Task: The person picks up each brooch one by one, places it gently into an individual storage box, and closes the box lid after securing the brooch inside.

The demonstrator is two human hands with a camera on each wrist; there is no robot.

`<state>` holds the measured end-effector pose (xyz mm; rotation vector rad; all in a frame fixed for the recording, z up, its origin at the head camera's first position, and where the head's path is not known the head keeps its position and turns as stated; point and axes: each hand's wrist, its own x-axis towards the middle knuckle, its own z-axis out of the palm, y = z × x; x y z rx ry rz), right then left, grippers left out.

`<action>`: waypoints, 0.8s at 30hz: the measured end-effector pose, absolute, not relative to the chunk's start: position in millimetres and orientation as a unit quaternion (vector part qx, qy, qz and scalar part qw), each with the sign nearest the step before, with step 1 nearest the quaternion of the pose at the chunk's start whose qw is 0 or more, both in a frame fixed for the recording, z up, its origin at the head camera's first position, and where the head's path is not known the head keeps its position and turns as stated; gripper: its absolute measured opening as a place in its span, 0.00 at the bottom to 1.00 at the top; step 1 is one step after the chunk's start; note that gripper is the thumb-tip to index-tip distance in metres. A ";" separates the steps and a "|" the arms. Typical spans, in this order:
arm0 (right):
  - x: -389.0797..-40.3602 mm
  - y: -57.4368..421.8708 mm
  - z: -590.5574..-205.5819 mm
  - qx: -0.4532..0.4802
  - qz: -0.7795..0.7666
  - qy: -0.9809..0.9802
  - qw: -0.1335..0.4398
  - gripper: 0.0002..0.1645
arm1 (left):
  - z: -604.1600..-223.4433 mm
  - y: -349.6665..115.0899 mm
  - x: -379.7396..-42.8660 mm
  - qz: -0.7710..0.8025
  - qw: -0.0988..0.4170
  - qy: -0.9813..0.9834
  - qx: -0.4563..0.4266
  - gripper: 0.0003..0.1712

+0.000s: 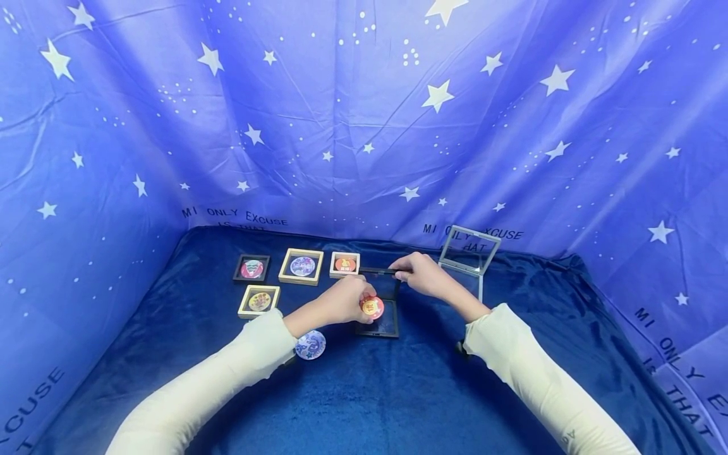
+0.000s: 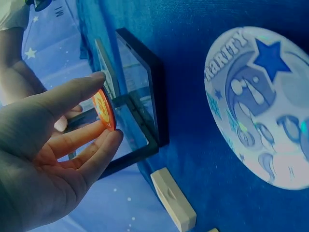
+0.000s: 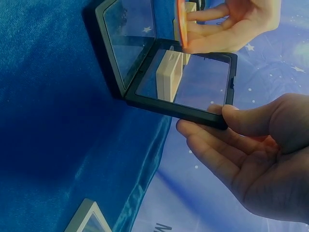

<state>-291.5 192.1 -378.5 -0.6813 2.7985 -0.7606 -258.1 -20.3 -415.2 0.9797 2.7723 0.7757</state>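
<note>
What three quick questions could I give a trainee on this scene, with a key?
1. Which hand holds the red badge?
2. True or false: the black case gripped by the right hand is closed.
3. The blue-and-white badge beside the left sleeve lies: (a) in a tan frame, (b) on the blue cloth, (c) on the black case.

Key: 1. Left hand. 2. False; its lid is raised. 3. b.
</note>
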 end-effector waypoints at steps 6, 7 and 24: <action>-291.0 191.3 -377.4 -0.225 -0.256 0.937 0.081 0.13 | -421.6 -11.9 -260.4 0.244 0.048 0.910 0.330 0.26; -291.1 191.2 -377.3 -0.225 -0.255 0.937 0.080 0.13 | -422.6 -11.0 -260.8 0.243 0.048 0.911 0.330 0.25; -289.0 191.9 -377.3 -0.220 -0.252 0.939 0.081 0.13 | -432.7 -2.0 -264.3 0.228 0.077 0.916 0.321 0.24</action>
